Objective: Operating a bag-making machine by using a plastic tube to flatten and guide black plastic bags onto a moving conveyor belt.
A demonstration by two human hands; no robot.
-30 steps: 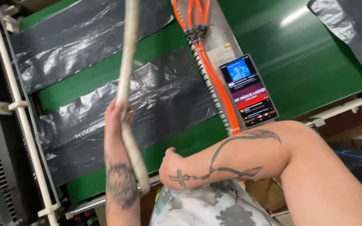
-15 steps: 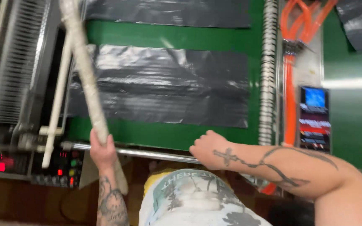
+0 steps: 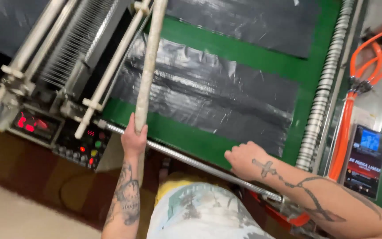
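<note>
A long pale stick point(image 3: 148, 66) is held upright in the closed grip of the left hand point(image 3: 133, 138), at the near edge of the green conveyor belt point(image 3: 253, 55), and it is leaned out over the left end of that belt. A sheet of black plastic film point(image 3: 208, 95) is spread flat on the belt, and its near edge is touched by the right hand point(image 3: 244, 159), whose fingers are curled loosely with nothing enclosed. A control panel point(image 3: 82, 146) with red and green lights is seen just left of the belt, and orange hoses point(image 3: 354, 106) are seen to its right.
</note>
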